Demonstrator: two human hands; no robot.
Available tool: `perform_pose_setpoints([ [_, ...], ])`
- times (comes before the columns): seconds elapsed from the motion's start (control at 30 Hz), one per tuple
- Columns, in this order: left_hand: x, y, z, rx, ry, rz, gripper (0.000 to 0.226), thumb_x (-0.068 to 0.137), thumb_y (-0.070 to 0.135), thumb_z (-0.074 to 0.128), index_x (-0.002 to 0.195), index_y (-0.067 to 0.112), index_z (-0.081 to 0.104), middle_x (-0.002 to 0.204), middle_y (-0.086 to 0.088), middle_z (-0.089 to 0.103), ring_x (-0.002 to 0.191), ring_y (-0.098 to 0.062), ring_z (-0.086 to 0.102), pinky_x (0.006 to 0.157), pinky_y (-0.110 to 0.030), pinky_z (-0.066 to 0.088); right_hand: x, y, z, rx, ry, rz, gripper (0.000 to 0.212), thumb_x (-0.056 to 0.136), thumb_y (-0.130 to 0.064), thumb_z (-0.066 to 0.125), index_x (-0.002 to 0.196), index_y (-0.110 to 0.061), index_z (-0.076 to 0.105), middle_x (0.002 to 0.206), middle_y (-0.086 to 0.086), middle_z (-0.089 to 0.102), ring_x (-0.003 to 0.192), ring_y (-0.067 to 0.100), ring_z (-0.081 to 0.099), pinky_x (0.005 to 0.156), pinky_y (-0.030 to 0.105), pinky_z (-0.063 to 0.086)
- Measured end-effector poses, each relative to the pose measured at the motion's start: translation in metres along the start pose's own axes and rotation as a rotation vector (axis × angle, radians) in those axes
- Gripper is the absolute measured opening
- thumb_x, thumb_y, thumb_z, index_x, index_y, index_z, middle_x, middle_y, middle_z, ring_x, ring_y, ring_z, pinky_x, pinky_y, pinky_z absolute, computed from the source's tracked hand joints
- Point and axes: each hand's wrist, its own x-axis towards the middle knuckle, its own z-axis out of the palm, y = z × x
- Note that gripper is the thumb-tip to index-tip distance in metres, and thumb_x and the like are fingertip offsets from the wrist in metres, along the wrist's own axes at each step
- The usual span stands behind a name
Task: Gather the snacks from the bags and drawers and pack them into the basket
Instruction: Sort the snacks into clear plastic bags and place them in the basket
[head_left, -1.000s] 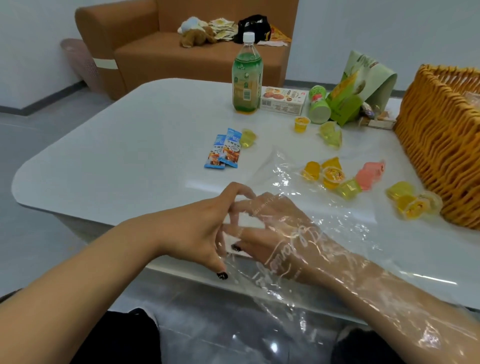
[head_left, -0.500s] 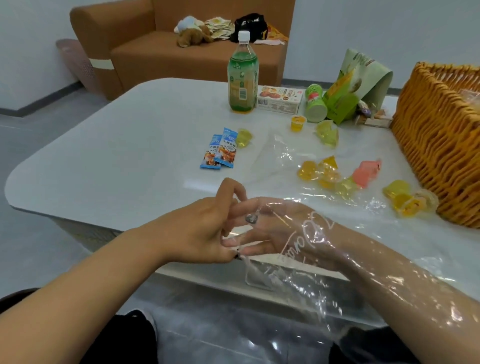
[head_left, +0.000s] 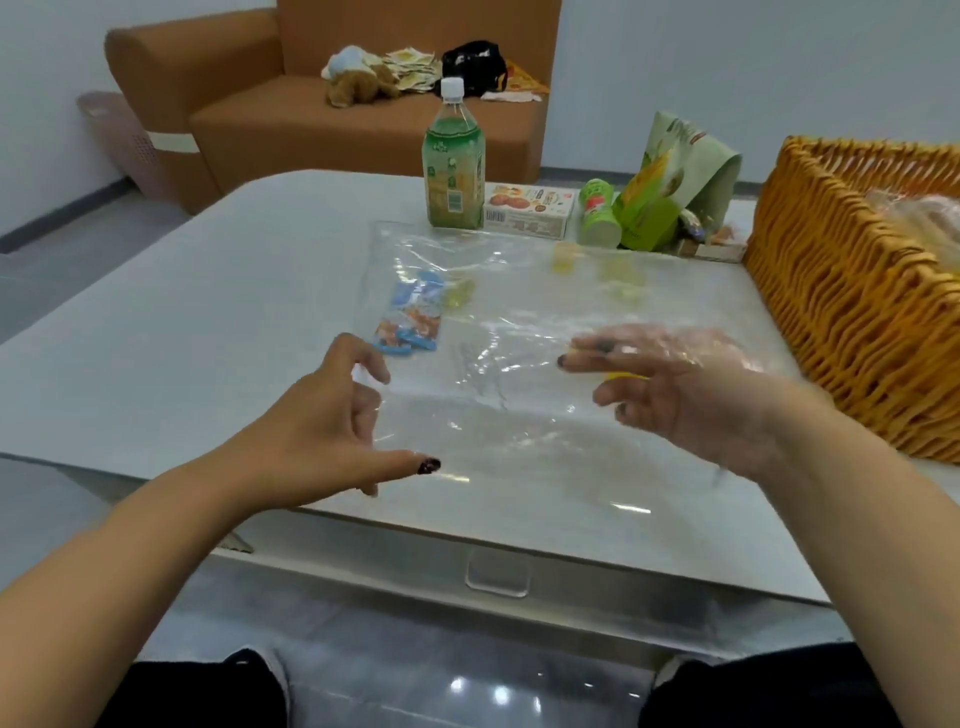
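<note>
While a clear bag (head_left: 519, 322) hangs spread between the two hands, it veils much of the table (head_left: 156, 338) behind it. Its left edge runs down toward the left hand (head_left: 317, 436), whose thumb and forefinger curl toward each other at that edge; whether they actually pinch the film I cannot tell, since it is nearly invisible there. The other fingers of that hand are loosely bent, the little finger pointing right. The right hand (head_left: 691, 384) sits at the bag's right side, seen partly through the plastic, fingers half-curled and spread, pointing left. Something small and yellow (head_left: 623, 375) shows just by its fingers, too blurred to name, and the grip on it or on the bag is unclear.

Seen through the film, blue packets (head_left: 410, 317) lie just beyond the left hand, with pale yellow jelly cups (head_left: 563, 258) farther back, smeared by the plastic. Behind the bag's top edge stand a green bottle (head_left: 453, 166), a biscuit box (head_left: 527, 210), a green can (head_left: 598, 218) and a green pouch (head_left: 670, 182). The wicker basket (head_left: 852, 312) stands at the right, just beside the right hand.
</note>
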Motion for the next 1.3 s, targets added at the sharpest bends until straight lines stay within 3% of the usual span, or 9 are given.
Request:
perform_pose_setpoints([
  [0.17,0.006,0.0,0.001,-0.24,0.083,-0.169,0.066,0.058,0.041,0.085,0.103,0.029,0.038,0.055,-0.007,0.059,0.056,-0.022,0.07,0.057,-0.028,0.057,0.007,-0.01,-0.025,-0.136,0.506,-0.108,0.022,0.09,0.002,0.052,0.104,-0.008,0.067,0.092,0.006,0.072,0.066,0.014,0.064,0.06,0.027,0.052],
  [0.23,0.007,0.0,0.001,-0.372,0.088,-0.23,0.077,0.049,0.048,0.087,0.105,0.028,0.04,0.052,-0.004,0.061,0.054,-0.023,0.069,0.055,-0.029,0.056,0.017,-0.007,-0.042,-0.422,0.725,-0.194,0.023,0.089,-0.005,0.056,0.109,-0.014,0.064,0.104,0.005,0.068,0.082,0.016,0.065,0.075,0.036,0.057],
  [0.3,0.008,0.001,0.001,-0.48,0.089,-0.265,0.099,0.027,0.063,0.089,0.106,0.028,0.041,0.05,-0.003,0.061,0.051,-0.023,0.066,0.055,-0.032,0.055,0.026,-0.003,-0.056,-0.803,0.814,-0.218,0.034,0.088,-0.017,0.063,0.121,-0.019,0.057,0.124,0.006,0.057,0.106,0.022,0.057,0.093,0.042,0.049],
  [0.4,0.01,0.002,0.003,-0.558,0.094,-0.273,0.116,0.01,0.07,0.086,0.108,0.028,0.041,0.052,-0.001,0.062,0.05,-0.022,0.064,0.056,-0.034,0.053,0.038,0.01,-0.064,-0.973,0.726,-0.112,0.056,0.088,-0.032,0.066,0.139,-0.021,0.044,0.145,0.009,0.034,0.132,0.029,0.037,0.105,0.04,0.034],
  [0.6,0.015,0.004,0.009,-0.554,0.05,-0.347,0.133,0.007,0.073,0.084,0.12,0.019,0.039,0.057,-0.011,0.067,0.049,-0.018,0.065,0.048,-0.025,0.052,0.058,0.034,-0.068,-0.85,0.676,-0.081,0.061,0.089,-0.028,0.063,0.144,-0.017,0.039,0.15,0.007,0.026,0.131,0.028,0.038,0.108,0.038,0.031],
  [0.77,0.02,-0.003,0.018,-0.525,0.012,-0.387,0.079,0.064,0.04,0.082,0.125,0.016,0.038,0.057,-0.011,0.067,0.05,-0.016,0.064,0.051,-0.027,0.052,0.068,0.032,-0.068,-0.923,0.685,0.025,0.061,0.086,-0.024,0.06,0.143,-0.023,0.037,0.143,0.008,0.028,0.125,0.035,0.039,0.099,0.042,0.041],
  [0.97,0.019,-0.012,0.013,-0.443,-0.023,-0.38,0.11,0.013,0.072,0.085,0.105,0.029,0.041,0.068,-0.014,0.071,0.056,-0.021,0.07,0.051,-0.026,0.055,0.073,0.031,-0.07,-0.985,0.665,0.276,0.056,0.09,-0.031,0.054,0.14,-0.017,0.036,0.126,0.01,0.026,0.099,0.038,0.055,0.086,0.046,0.055],
  [1.13,0.017,-0.019,0.014,-0.363,-0.019,-0.382,0.073,0.054,0.042,0.087,0.107,0.027,0.04,0.082,-0.014,0.064,0.058,-0.024,0.071,0.055,-0.029,0.057,0.073,0.028,-0.072,-0.864,0.626,0.298,0.045,0.083,-0.028,0.061,0.126,-0.019,0.05,0.12,0.01,0.03,0.075,0.034,0.064,0.076,0.047,0.059],
  [1.3,0.017,-0.026,0.015,-0.297,-0.017,-0.394,0.061,0.065,0.033,0.087,0.103,0.028,0.039,0.083,-0.018,0.069,0.059,-0.024,0.071,0.053,-0.026,0.055,0.067,0.027,-0.072,-0.766,0.669,0.159,0.037,0.078,-0.024,0.069,0.112,-0.022,0.057,0.121,0.012,0.039,0.078,0.036,0.064,0.063,0.044,0.06],
])
